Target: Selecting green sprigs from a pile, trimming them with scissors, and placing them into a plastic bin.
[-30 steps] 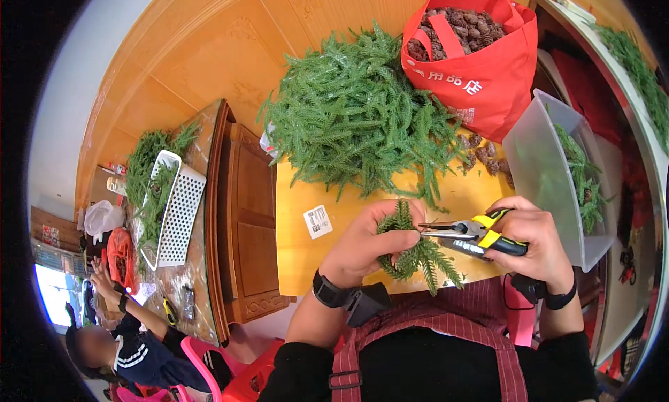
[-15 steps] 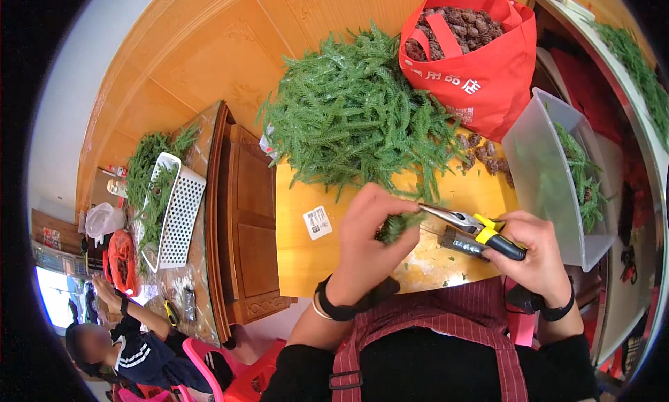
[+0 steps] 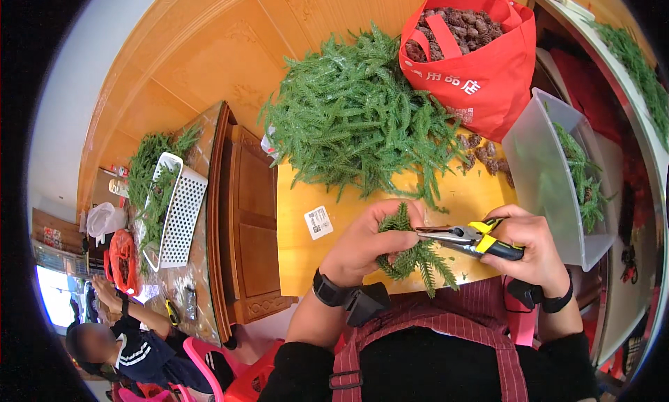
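"Take the head view, with the clock centred on the green sprig [image 3: 425, 262]. How are the hands?"

"The left hand [image 3: 369, 241] pinches the sprig between thumb and forefinger. The right hand [image 3: 527, 245], near three o'clock, has its fingers wrapped round the handles of the yellow-and-black pliers [image 3: 496, 246]. Their tips meet the sprig beside the left thumb; what they bite there, I can't tell."

"How far along?"

"I'd judge this piece partway: gathered, but with the pliers on it. The big heap of greenery [image 3: 362, 116] at eleven o'clock suggests plenty left. Greenery [image 3: 584, 175] also lies in the clear box [image 3: 540, 179] at two o'clock; whether it's finished, I can't say. Between twelve and one stands the red bag [image 3: 481, 102], full of pine cones [image 3: 474, 34], with loose cones [image 3: 488, 156] near its foot."

"Any room?"

"Most at nine o'clock: bare yellow tabletop [image 3: 300, 266] around a white label [image 3: 318, 223], out to the table's left edge. At six, the near edge runs close to the apron [image 3: 446, 311]. The box wall stands just beside the right hand, so that side looks tight."
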A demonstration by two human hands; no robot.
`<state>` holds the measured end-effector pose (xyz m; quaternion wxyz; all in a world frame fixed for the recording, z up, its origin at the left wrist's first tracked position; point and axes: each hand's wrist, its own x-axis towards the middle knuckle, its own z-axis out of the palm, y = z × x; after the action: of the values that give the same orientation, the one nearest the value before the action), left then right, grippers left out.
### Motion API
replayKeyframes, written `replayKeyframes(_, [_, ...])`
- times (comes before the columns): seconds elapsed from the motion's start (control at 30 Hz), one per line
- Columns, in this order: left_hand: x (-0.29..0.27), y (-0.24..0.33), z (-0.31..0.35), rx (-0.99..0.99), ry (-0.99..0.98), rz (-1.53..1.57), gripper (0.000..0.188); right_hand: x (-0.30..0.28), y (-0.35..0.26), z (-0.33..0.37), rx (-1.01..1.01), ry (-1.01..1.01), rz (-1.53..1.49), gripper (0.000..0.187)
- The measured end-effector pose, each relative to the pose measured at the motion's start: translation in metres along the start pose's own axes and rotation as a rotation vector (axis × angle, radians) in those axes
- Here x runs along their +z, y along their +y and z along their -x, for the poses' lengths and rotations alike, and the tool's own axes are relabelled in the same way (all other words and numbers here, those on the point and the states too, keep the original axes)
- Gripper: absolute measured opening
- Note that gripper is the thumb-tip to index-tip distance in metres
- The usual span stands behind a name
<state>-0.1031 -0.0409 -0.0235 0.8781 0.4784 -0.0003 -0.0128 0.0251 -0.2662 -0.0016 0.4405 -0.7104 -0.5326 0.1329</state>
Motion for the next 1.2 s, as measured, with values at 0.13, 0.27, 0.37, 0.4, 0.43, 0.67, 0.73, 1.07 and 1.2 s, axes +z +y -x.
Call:
replayKeyframes(0.13, [0.001,0.000,0.000,0.007,-0.016,0.003,0.013,0.000,0.004,0.002,0.002,-0.030,-0.044,0.022])
replayKeyframes(0.27, [0.008,0.008,0.000,-0.015,0.065,-0.050,0.014,0.002,0.003,0.004,0.046,-0.010,-0.010,0.024])
replayKeyframes(0.37, [0.010,0.009,-0.005,0.275,0.209,-0.537,0.015,0.003,-0.004,0.003,0.068,0.039,0.040,0.025])
replayKeyframes(0.4, [0.011,0.008,-0.008,0.569,0.295,-0.971,0.015,0.004,-0.010,0.002,0.173,0.065,0.058,0.025])
replayKeyframes(0.43, [0.020,0.009,-0.006,0.639,0.387,-1.181,0.015,0.005,-0.013,0.002,0.279,0.090,0.074,0.026])
replayKeyframes(0.67, [0.015,0.006,-0.006,0.555,0.373,-0.949,0.013,0.009,-0.008,-0.001,0.105,0.192,0.049,0.027])
replayKeyframes(0.73, [0.013,0.007,-0.004,0.316,0.267,-0.619,0.010,0.002,-0.005,0.000,0.068,0.083,0.041,0.023])
replayKeyframes(1.07, [0.005,0.003,-0.002,0.030,0.130,-0.106,0.009,0.001,-0.003,-0.003,-0.063,0.098,0.131,0.019])
replayKeyframes(1.2, [0.005,0.004,0.000,-0.018,0.095,-0.090,0.008,0.002,-0.002,-0.003,-0.099,0.113,0.173,0.019])
